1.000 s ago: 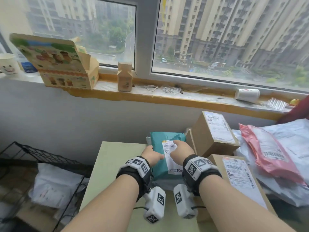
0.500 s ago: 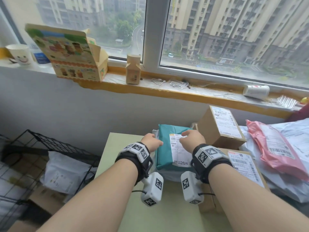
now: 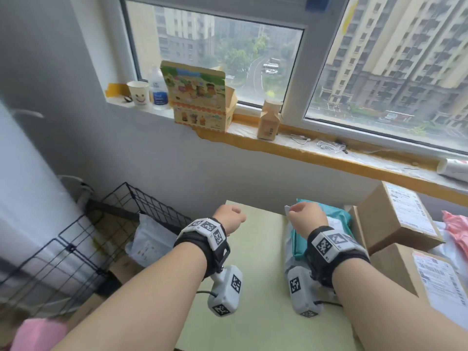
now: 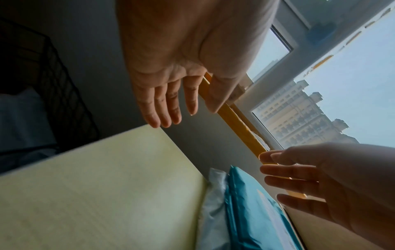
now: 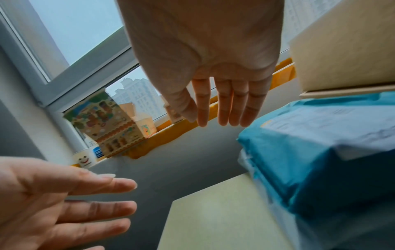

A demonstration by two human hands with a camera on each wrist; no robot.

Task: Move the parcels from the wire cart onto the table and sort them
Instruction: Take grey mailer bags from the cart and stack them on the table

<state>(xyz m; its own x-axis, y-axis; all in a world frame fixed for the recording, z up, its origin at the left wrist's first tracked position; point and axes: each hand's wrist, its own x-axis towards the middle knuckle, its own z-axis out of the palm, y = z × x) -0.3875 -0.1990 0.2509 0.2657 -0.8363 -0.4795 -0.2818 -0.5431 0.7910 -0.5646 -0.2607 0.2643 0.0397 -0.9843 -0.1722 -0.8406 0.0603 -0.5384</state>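
Observation:
A teal parcel (image 3: 338, 217) with a white label lies on a pale poly bag (image 4: 213, 203) at the right side of the green table (image 3: 253, 279). My right hand (image 3: 304, 215) hovers over the parcel's left edge without touching it, fingers straight and empty in the right wrist view (image 5: 220, 104). My left hand (image 3: 229, 219) hangs over the table's far left corner, also with straight, empty fingers (image 4: 169, 108). At the left, the black wire cart (image 3: 141, 201) holds a white parcel (image 3: 149, 243).
Two cardboard boxes (image 3: 397, 219) (image 3: 430, 282) and a pink mailer (image 3: 457, 230) crowd the table's right side. On the windowsill stand a printed carton (image 3: 200, 97), a paper cup (image 3: 138, 95) and a small brown box (image 3: 269, 122). Something pink (image 3: 35, 333) lies low at the left.
Both hands have let go of the teal parcel and pulled away to the left, fingers spread. The view has swung left, bringing more of the wire cart into sight.

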